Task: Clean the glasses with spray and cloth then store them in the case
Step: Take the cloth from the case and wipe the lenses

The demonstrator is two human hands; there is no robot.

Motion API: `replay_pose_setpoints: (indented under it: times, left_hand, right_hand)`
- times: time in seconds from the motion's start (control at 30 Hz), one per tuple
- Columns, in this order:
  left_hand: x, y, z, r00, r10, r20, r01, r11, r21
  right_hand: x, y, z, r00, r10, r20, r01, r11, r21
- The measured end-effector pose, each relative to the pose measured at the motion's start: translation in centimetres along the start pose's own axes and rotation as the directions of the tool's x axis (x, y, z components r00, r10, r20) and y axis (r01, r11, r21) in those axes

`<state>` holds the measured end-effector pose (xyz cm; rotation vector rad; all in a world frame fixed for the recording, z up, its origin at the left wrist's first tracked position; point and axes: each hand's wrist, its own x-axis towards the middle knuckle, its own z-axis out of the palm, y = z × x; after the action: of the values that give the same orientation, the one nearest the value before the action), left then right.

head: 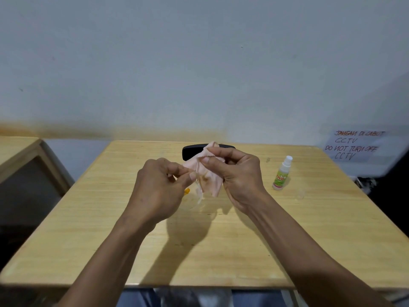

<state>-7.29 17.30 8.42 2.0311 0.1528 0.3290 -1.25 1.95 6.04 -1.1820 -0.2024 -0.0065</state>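
Above the middle of the wooden table (pixel 221 251), my left hand (pixel 158 187) pinches clear-framed glasses (pixel 199 193) with an orange temple tip. My right hand (pixel 238 173) holds a pale pink cloth (pixel 209 176) wrapped around one lens, thumb and fingers pressed on it. The glasses are mostly hidden by the cloth and my fingers. A black glasses case (pixel 190 151) lies behind my hands near the far edge, partly covered by the cloth. A small white spray bottle (pixel 282 173) with a green label stands upright to the right of my right hand.
A transparent cap (pixel 300 193) lies on the table near the bottle. A handwritten paper sign (pixel 354 145) hangs on the wall at the right. Another wooden table (pixel 20 156) stands to the left across a gap.
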Motion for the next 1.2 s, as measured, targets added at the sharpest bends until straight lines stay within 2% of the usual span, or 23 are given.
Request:
replay_pose_setpoints:
  times: [0.13, 0.23, 0.47, 0.63, 0.7, 0.83, 0.9, 1.03, 1.2]
  left_hand:
    - [-0.2, 0.1, -0.2, 1.000, 0.009, -0.021, -0.009, 1.000, 0.002]
    - [-0.3, 0.2, -0.2, 1.000, 0.013, -0.010, -0.013, 1.000, 0.024]
    - [-0.7, 0.4, -0.4, 0.998, 0.046, 0.037, -0.046, 0.999, 0.025]
    - [-0.6, 0.3, -0.4, 1.000, 0.018, 0.025, -0.018, 1.000, 0.005]
    - [-0.6, 0.3, -0.2, 1.000, 0.018, 0.016, -0.018, 1.000, 0.001]
    - [-0.4, 0.2, 0.2, 1.000, 0.028, -0.014, -0.028, 0.999, 0.016]
    - [-0.2, 0.0, 0.2, 0.999, 0.035, -0.035, -0.035, 0.999, 0.003]
    - [-0.3, 0.0, 0.2, 0.997, 0.030, -0.065, -0.031, 0.999, -0.016]
    - [-0.5, -0.3, 0.3, 0.997, -0.015, -0.076, 0.004, 0.990, -0.140]
  right_hand:
    - [-0.4, -0.7, -0.2, 0.996, -0.014, 0.086, 0.030, 0.984, -0.178]
    - [-0.4, -1.6, -0.7, 0.989, 0.010, 0.149, 0.027, 0.968, -0.248]
    - [0.2, -2.7, -1.7, 0.981, -0.053, 0.187, 0.124, 0.913, -0.388]
    - [-0.2, -1.6, -1.0, 0.998, -0.065, 0.003, 0.063, 0.947, -0.316]
    - [-0.4, -1.2, -0.2, 0.997, -0.033, -0.063, 0.018, 0.973, -0.232]
    - [-0.3, -1.0, 1.3, 0.995, 0.025, -0.100, -0.030, 0.998, -0.049]
    - [-0.2, -1.1, 1.5, 0.996, 0.032, -0.083, -0.038, 0.997, -0.065]
    - [-0.2, -1.7, 1.0, 0.998, 0.037, 0.042, -0.028, 0.981, -0.194]
    - [-0.3, -2.7, -0.1, 0.987, 0.046, 0.154, 0.014, 0.929, -0.370]
